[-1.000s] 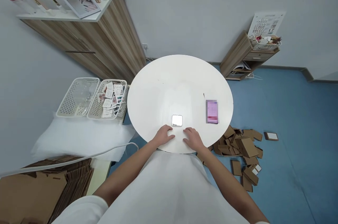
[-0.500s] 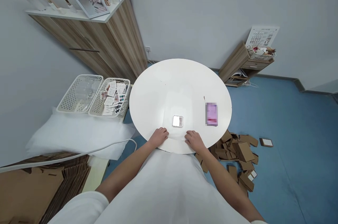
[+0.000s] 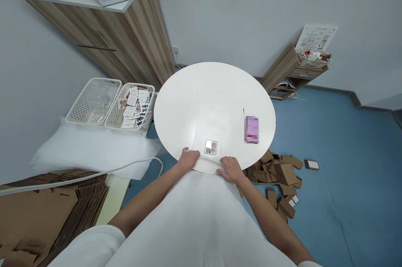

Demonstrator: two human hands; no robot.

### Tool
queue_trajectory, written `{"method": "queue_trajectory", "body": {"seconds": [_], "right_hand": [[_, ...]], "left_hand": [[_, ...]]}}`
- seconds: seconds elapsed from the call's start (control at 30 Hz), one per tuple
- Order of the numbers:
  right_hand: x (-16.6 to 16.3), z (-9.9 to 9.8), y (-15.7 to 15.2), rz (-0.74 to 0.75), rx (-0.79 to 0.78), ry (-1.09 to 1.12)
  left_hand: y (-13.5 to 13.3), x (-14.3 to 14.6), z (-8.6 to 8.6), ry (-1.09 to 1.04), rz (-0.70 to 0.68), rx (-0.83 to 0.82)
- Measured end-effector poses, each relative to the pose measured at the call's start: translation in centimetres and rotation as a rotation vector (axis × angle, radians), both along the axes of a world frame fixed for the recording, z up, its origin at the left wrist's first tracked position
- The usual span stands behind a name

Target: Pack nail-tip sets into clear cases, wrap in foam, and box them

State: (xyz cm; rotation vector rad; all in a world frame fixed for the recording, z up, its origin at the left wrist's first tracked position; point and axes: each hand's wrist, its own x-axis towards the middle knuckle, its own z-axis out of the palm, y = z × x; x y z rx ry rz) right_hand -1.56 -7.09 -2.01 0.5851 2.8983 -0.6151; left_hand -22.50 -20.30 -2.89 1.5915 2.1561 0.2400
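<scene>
A round white table [image 3: 213, 91] stands in front of me. My left hand [image 3: 188, 159] and my right hand [image 3: 230, 169] rest at its near edge, fingers curled over the near edge of a thin white sheet [image 3: 207, 167] that lies on the table and overhangs it slightly. A small clear box [image 3: 211, 147] with small pinkish pieces inside sits on the sheet, just beyond and between my hands. A pink flat rectangular object [image 3: 251, 129] lies on the table to the right, apart from both hands.
Two white mesh baskets [image 3: 94, 103], one holding several small cards [image 3: 133, 107], stand left on white padding [image 3: 91, 149]. Flat cardboard [image 3: 47, 212] is stacked at lower left. Small brown boxes [image 3: 279, 174] litter the blue floor at right. Wooden cabinets stand against the walls.
Both hands have drawn back toward me to the table's near edge. The clear box has come closer to the edge with the sheet. The camera view has shifted slightly.
</scene>
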Motion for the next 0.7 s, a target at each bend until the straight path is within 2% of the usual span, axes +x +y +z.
{"method": "queue_trajectory", "body": {"seconds": [0.1, 0.27, 0.37, 0.4, 0.47, 0.57, 0.63, 0.7], "right_hand": [[-0.7, 0.3, 0.6, -0.040, -0.036, -0.024], [-2.9, 0.4, 2.4, -0.351, -0.173, -0.088], [-4.1, 0.4, 3.2, -0.454, -0.207, -0.168], [-4.4, 0.4, 3.4, -0.466, -0.201, -0.193], [-4.9, 0.3, 3.7, -0.475, -0.178, -0.233], [-5.4, 0.0, 3.8, -0.484, -0.150, -0.275], [-5.6, -0.1, 3.8, -0.488, -0.144, -0.289], [-5.7, -0.2, 3.7, -0.486, -0.109, -0.254]], "left_hand": [[1.0, -0.6, 0.4, -0.058, 0.037, 0.012], [3.0, -2.3, 1.1, -0.155, 0.179, 0.065], [3.4, -2.4, 1.7, -0.063, 0.248, 0.226], [3.4, -2.2, 2.0, -0.012, 0.216, 0.298], [3.1, -1.4, 2.3, 0.065, 0.021, 0.390], [2.9, 0.0, 2.1, 0.113, -0.341, 0.338], [3.0, 0.5, 1.4, 0.159, -0.402, 0.253], [3.2, 0.6, 0.5, 0.204, -0.352, 0.179]]}}
